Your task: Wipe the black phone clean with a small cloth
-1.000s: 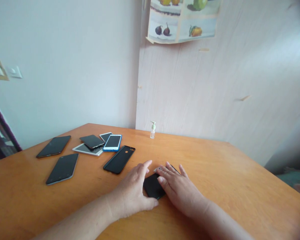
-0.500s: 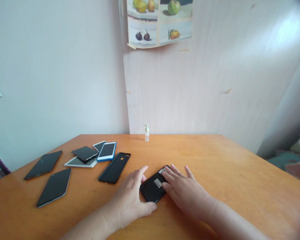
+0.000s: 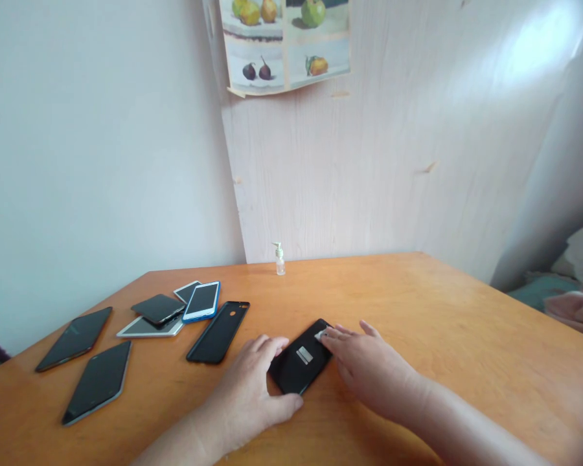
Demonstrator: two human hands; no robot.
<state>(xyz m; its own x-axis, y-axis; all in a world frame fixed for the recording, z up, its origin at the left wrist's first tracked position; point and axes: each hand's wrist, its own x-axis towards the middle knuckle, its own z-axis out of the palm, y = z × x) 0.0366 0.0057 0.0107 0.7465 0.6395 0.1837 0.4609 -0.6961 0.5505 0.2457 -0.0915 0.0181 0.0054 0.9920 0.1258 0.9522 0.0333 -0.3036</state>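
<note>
A black phone [image 3: 291,372] lies face down on the table, with a small silver label on its back. My left hand [image 3: 252,388] steadies its near left end, thumb at the bottom edge and fingers at the left side. Fingers of my right hand [image 3: 364,359] press a small white wipe [image 3: 320,334] against the phone's far right end, by the upper edge. Most of the wipe is covered by those fingers. Left of my hands rests an empty black phone case [image 3: 218,333], its inside facing up.
On the left lie several phones and tablets: a blue-edged phone [image 3: 203,302], a dark phone [image 3: 159,309] on a white tablet [image 3: 150,327], and two dark devices nearer me. A clear pump bottle [image 3: 280,260] stands at the back. Another person's hand [image 3: 576,307] shows at the right edge.
My right hand has slid slightly right toward the phone's edge, uncovering more of its back. My left hand stays on the phone. The whole view has tilted and shifted a little.
</note>
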